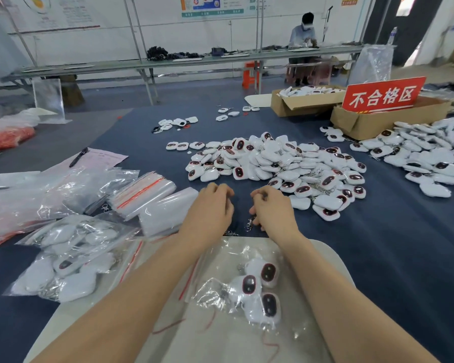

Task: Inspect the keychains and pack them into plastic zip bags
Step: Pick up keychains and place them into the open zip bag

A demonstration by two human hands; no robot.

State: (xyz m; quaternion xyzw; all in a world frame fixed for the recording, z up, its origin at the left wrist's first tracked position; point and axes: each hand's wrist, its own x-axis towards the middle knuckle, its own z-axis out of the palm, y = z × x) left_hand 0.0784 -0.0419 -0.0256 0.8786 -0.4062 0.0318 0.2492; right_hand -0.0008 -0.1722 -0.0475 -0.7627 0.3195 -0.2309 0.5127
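My left hand (212, 208) and my right hand (273, 210) hover close together over the blue table, backs up and fingers curled. A metal keychain ring (249, 224) dangles between them by my right thumb, and another bit of chain (230, 233) shows under my left wrist. The keychain bodies are hidden in my hands. A big pile of white keychains with dark red-rimmed faces (286, 169) lies just beyond. A zip bag holding three keychains (260, 292) lies between my forearms on a white board (330, 260).
Empty zip bags (142, 195) are stacked at the left, with filled bags (63, 265) in front of them. A second keychain pile (430, 158), two cardboard boxes (294, 106) and a red sign (383, 95) sit at the right. Pen and paper (100, 158) lie far left.
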